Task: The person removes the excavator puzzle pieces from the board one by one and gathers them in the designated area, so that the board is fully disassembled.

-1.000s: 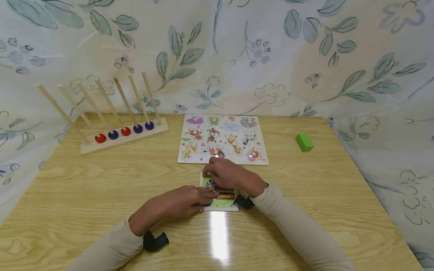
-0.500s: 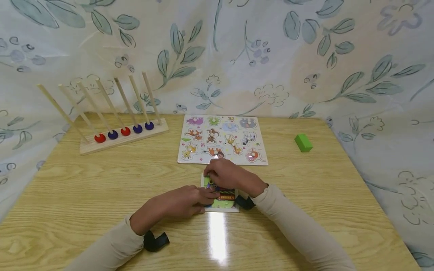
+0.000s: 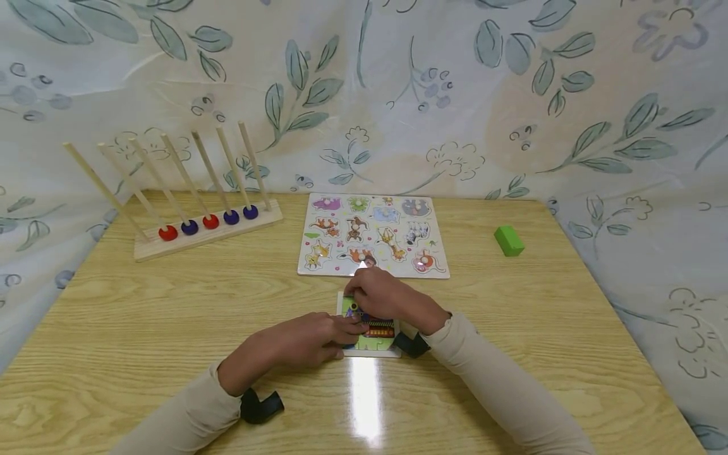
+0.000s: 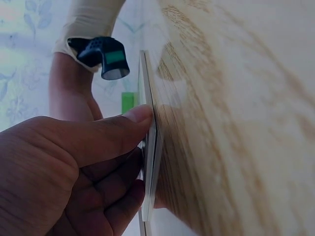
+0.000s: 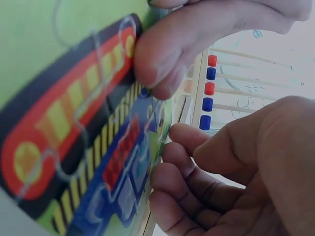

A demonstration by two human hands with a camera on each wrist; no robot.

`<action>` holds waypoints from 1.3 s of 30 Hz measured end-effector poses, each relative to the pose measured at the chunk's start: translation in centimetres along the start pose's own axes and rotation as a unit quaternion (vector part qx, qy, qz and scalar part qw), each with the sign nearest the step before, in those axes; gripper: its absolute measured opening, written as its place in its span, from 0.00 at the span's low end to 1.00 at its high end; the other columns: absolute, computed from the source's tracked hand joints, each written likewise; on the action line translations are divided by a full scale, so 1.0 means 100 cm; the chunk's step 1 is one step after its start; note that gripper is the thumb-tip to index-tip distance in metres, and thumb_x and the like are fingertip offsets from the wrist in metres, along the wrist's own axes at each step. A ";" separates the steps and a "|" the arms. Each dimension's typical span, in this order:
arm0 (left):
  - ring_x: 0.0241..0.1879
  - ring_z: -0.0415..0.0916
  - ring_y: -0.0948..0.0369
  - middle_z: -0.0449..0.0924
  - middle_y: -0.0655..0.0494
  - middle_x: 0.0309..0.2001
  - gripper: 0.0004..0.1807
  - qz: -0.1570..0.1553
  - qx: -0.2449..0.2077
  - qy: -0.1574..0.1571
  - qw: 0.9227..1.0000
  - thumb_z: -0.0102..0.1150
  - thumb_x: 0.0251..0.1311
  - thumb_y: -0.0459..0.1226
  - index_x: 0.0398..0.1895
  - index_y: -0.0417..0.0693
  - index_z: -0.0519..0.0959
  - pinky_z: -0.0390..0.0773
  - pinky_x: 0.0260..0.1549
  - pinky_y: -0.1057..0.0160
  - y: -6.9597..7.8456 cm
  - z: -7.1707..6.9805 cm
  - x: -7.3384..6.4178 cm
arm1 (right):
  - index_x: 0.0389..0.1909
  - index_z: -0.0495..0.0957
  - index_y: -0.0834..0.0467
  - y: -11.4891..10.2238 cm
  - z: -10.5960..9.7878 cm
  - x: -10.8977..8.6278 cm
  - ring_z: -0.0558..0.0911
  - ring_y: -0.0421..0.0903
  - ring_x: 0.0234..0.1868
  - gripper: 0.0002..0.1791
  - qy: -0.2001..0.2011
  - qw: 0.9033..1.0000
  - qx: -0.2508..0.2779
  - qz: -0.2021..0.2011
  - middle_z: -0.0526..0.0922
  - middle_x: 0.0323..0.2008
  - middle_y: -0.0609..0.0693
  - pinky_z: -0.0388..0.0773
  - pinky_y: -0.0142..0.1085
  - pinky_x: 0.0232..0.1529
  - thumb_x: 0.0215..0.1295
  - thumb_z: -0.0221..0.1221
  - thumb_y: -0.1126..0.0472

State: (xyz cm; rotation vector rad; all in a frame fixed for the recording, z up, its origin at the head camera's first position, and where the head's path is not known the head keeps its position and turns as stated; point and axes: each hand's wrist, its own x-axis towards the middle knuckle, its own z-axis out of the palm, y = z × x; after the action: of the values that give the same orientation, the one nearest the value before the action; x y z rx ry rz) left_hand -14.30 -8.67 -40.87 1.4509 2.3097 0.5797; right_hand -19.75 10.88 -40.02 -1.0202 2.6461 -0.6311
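A small jigsaw puzzle (image 3: 372,344) in a white frame lies on the table in front of me, with a red, yellow and blue vehicle picture on green. My left hand (image 3: 304,338) rests on its left side, fingers stretched over the picture. In the left wrist view the left thumb (image 4: 138,115) presses the frame's edge (image 4: 149,88). My right hand (image 3: 381,292) bends over the far left part of the puzzle. Its curled fingers (image 5: 167,179) touch the puzzle's edge in the right wrist view, the thumb close by. Whether they pinch a piece is hidden.
Behind the puzzle lies a white animal peg board (image 3: 372,235). At the back left stands a wooden rack (image 3: 239,222) of upright rods with red and blue beads. A green block (image 3: 509,241) sits at the right. Patterned cloth (image 3: 364,95) hangs behind the table.
The puzzle and my right fingertips have shifted very slightly right and nearer. My left hand stays almost still on the puzzle.
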 end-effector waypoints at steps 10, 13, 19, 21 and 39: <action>0.67 0.62 0.55 0.68 0.51 0.67 0.21 0.001 -0.015 0.004 1.000 0.57 0.66 0.30 0.62 0.40 0.76 0.68 0.61 0.56 -0.002 0.001 0.000 | 0.41 0.84 0.60 0.002 0.001 -0.002 0.78 0.42 0.39 0.15 0.006 1.000 0.016 -0.001 0.81 0.39 0.49 0.76 0.35 0.42 0.68 0.49 0.70; 0.67 0.63 0.55 0.68 0.51 0.67 0.20 0.008 -0.011 0.008 1.000 0.57 0.65 0.30 0.61 0.40 0.77 0.69 0.60 0.57 -0.003 0.001 0.000 | 0.41 0.83 0.60 0.003 0.001 -0.003 0.78 0.41 0.37 0.13 0.011 1.000 0.025 -0.015 0.81 0.38 0.48 0.76 0.35 0.40 0.66 0.49 0.71; 0.67 0.63 0.56 0.69 0.51 0.66 0.20 0.004 -0.014 0.006 1.000 0.57 0.66 0.30 0.61 0.42 0.77 0.69 0.60 0.57 -0.003 0.001 0.000 | 0.40 0.81 0.59 0.011 -0.001 -0.004 0.74 0.38 0.29 0.09 0.008 0.997 0.070 -0.036 0.79 0.31 0.44 0.74 0.32 0.33 0.66 0.54 0.70; 0.67 0.63 0.56 0.69 0.51 0.66 0.20 0.002 -0.014 0.005 1.000 0.56 0.66 0.30 0.61 0.41 0.77 0.69 0.60 0.57 -0.003 0.001 0.000 | 0.39 0.81 0.59 0.015 -0.002 -0.004 0.73 0.38 0.28 0.08 0.002 0.994 0.103 -0.043 0.79 0.31 0.44 0.74 0.31 0.32 0.67 0.54 0.70; 0.68 0.61 0.55 0.67 0.52 0.68 0.20 -0.011 -0.014 -0.006 1.000 0.54 0.69 0.32 0.63 0.41 0.75 0.65 0.63 0.55 0.000 0.000 -0.001 | 0.41 0.83 0.61 0.026 -0.011 -0.012 0.82 0.40 0.36 0.07 0.021 0.973 0.228 -0.018 0.84 0.39 0.51 0.78 0.34 0.37 0.68 0.56 0.69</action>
State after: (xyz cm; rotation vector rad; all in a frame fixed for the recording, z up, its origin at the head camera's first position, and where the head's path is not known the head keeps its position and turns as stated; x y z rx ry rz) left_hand -14.25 -8.76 -40.92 1.4108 2.2956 0.5928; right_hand -20.80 13.80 -40.23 -0.9217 2.3496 -1.2082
